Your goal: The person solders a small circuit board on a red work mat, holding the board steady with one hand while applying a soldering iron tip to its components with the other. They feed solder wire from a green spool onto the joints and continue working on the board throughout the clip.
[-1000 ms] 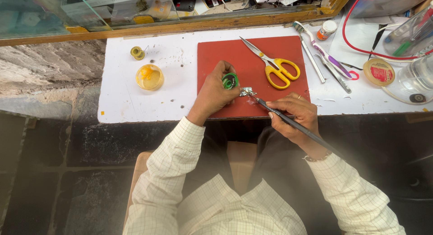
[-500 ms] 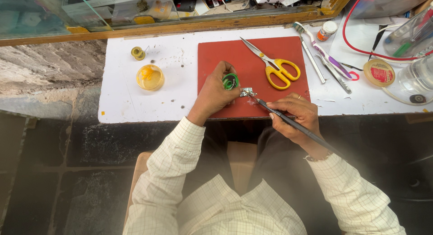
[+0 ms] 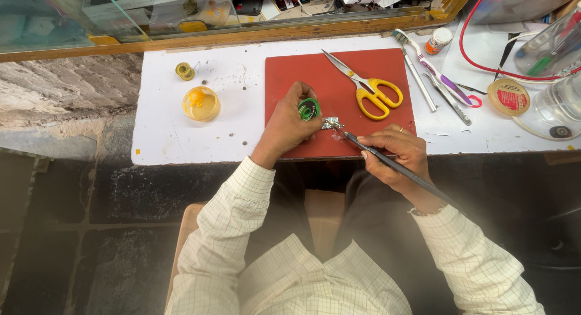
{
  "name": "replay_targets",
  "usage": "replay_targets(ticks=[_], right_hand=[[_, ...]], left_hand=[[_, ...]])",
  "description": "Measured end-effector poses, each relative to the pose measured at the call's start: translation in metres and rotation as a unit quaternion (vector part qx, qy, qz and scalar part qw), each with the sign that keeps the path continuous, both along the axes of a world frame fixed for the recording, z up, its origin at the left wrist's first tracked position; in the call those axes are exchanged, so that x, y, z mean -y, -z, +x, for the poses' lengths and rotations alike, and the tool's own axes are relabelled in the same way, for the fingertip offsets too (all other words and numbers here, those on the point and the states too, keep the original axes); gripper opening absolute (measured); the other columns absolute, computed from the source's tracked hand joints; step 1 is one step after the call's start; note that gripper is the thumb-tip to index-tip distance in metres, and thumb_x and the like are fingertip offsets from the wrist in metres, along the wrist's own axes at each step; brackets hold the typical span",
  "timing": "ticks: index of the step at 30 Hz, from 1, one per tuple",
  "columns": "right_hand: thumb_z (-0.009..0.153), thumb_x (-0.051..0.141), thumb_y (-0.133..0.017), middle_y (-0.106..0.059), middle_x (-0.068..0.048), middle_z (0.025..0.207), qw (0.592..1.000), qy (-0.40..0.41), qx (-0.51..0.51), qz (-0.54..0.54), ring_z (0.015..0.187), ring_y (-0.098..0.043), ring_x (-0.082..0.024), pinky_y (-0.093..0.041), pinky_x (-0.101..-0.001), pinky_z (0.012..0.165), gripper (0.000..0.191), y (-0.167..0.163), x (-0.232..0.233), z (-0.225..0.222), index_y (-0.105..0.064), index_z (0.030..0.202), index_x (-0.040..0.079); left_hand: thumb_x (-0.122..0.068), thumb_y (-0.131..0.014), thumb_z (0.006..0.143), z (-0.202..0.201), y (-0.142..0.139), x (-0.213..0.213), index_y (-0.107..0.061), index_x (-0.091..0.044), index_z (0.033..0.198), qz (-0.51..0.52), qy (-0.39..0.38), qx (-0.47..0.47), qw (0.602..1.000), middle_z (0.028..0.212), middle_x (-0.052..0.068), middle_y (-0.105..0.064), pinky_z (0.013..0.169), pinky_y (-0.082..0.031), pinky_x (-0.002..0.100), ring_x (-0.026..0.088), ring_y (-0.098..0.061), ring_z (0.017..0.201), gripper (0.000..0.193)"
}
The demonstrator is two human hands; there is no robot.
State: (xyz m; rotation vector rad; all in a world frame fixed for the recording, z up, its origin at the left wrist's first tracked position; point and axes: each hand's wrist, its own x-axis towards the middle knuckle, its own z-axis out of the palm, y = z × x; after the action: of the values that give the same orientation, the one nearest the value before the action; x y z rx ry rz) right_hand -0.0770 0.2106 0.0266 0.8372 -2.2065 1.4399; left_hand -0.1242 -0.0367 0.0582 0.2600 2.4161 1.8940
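Note:
My left hand (image 3: 289, 126) rests on the red mat (image 3: 339, 61) and holds a small green round spool (image 3: 308, 109) between its fingers. My right hand (image 3: 396, 154) grips a long dark pen-like tool (image 3: 393, 167) whose tip touches a small shiny metal piece (image 3: 331, 124) lying on the mat just right of the spool. Both hands sit at the mat's near edge.
Yellow-handled scissors (image 3: 369, 91) lie on the mat behind my hands. On the white table (image 3: 169, 139) stand a small yellow jar (image 3: 201, 103) and a wire spool (image 3: 184, 70) at left. Tweezers, a toothbrush (image 3: 423, 64), a round tin (image 3: 508, 97) and a red cable (image 3: 469, 55) lie at right.

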Motion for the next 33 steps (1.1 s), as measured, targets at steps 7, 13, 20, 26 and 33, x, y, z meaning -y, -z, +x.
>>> replay_targets(ticks=[7, 13, 20, 26, 33], right_hand=[[0.08, 0.0, -0.076, -0.075, -0.006, 0.087, 1.0, 0.007, -0.007, 0.004, 0.074, -0.062, -0.013, -0.051, -0.0246, 0.065, 0.024, -0.0007, 0.0016, 0.0005, -0.076, 0.104, 0.003], [0.08, 0.002, -0.076, -0.075, -0.006, 0.087, 0.999, 0.009, -0.03, 0.021, 0.073, -0.062, -0.013, -0.051, -0.0248, 0.064, 0.024, -0.0009, 0.0019, -0.0001, -0.076, 0.104, 0.003], [0.08, 0.002, -0.076, -0.075, -0.007, 0.088, 1.0, 0.0, -0.019, 0.01, 0.074, -0.063, -0.013, -0.051, -0.0248, 0.065, 0.025, 0.0, 0.0002, -0.0013, -0.076, 0.105, 0.003], [0.079, 0.001, -0.075, -0.075, -0.007, 0.088, 1.0, -0.009, -0.016, 0.014, 0.076, -0.065, -0.014, -0.052, -0.0248, 0.066, 0.026, -0.0001, -0.0015, -0.0033, -0.076, 0.105, 0.003], [0.081, 0.001, -0.075, -0.075, -0.007, 0.089, 1.0, -0.013, 0.001, 0.0, 0.077, -0.064, -0.014, -0.053, -0.0249, 0.067, 0.024, -0.0007, -0.0018, -0.002, -0.075, 0.105, 0.003]], left_hand=[[-0.002, -0.072, 0.081, -0.0001, 0.0003, 0.0008, -0.049, -0.006, 0.109, -0.002, 0.002, -0.01, 1.0, 0.084, 0.004, -0.067, 0.048, -0.051, 0.026, 0.008, -0.063, 0.058, 0.037], [-0.002, -0.072, 0.081, 0.0008, -0.0006, 0.0009, -0.049, -0.005, 0.11, -0.005, 0.003, -0.007, 1.0, 0.084, 0.004, -0.067, 0.048, -0.051, 0.025, 0.008, -0.063, 0.058, 0.038], [-0.001, -0.072, 0.081, -0.0005, 0.001, 0.0005, -0.049, -0.005, 0.11, 0.0, 0.007, -0.013, 1.0, 0.085, 0.005, -0.068, 0.049, -0.052, 0.025, 0.008, -0.063, 0.059, 0.037], [0.0, -0.071, 0.081, -0.0006, 0.0011, 0.0011, -0.048, -0.006, 0.109, 0.0, 0.005, 0.006, 1.0, 0.084, 0.004, -0.067, 0.048, -0.05, 0.026, 0.009, -0.063, 0.058, 0.037], [0.0, -0.07, 0.081, 0.0008, 0.0007, 0.0011, -0.049, -0.006, 0.109, -0.006, 0.002, -0.011, 1.0, 0.082, 0.004, -0.065, 0.049, -0.05, 0.026, 0.008, -0.061, 0.059, 0.036]])
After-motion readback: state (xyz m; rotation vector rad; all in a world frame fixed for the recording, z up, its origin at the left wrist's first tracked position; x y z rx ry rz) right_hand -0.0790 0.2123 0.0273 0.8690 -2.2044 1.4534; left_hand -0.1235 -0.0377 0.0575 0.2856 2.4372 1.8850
